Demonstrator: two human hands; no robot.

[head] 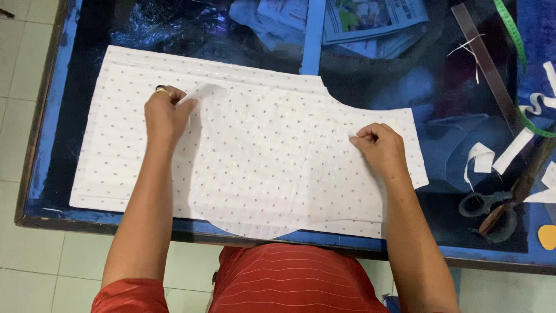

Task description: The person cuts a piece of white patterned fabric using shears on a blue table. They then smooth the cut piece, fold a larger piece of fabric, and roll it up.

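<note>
Head view: white dotted cloth [260, 156] lies flat on the blue table [52, 116].
Left hand [165, 116]: grip pinched on a thin cloth piece [202, 93].
Right hand [379, 148]: fingers pinch the cloth's edge.
Papers [359, 17]: folded printed sheets, top of table.

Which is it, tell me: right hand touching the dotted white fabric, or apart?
Touching. The head view shows the right hand resting on the dotted white fabric, fingertips pinching it.
</note>
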